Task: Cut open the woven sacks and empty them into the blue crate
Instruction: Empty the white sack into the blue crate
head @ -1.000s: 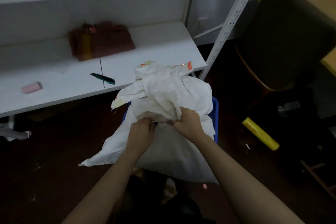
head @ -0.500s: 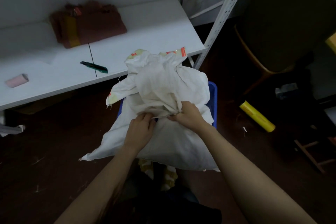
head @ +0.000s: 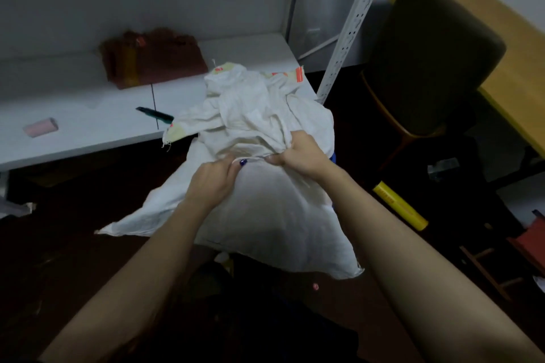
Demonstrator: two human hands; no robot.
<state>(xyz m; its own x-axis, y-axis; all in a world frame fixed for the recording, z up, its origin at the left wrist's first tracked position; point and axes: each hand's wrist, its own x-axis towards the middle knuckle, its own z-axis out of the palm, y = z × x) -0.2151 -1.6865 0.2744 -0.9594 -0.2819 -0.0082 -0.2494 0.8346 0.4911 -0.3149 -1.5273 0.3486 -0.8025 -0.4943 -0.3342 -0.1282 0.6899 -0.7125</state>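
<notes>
A white woven sack (head: 274,215) lies bunched in the middle of the head view, its crumpled upper part with orange and yellow markings reaching up to the shelf edge. It covers the blue crate (head: 333,158), of which only a sliver shows at the sack's right side. My left hand (head: 213,180) and my right hand (head: 300,153) both pinch the folded cloth at the sack's middle, side by side. A green utility knife (head: 154,114) lies on the white shelf (head: 88,115), left of the sack.
A dark red folded bag (head: 153,57) and a pink roll (head: 41,127) sit on the shelf. A perforated shelf post (head: 351,29) rises behind the sack. A dark chair (head: 427,53), a wooden table (head: 516,47) and a yellow roll (head: 398,205) are at right.
Both hands keep their grip on the sack and have gathered the cloth higher; the sack now hides more of the blue crate. My view has shifted slightly.
</notes>
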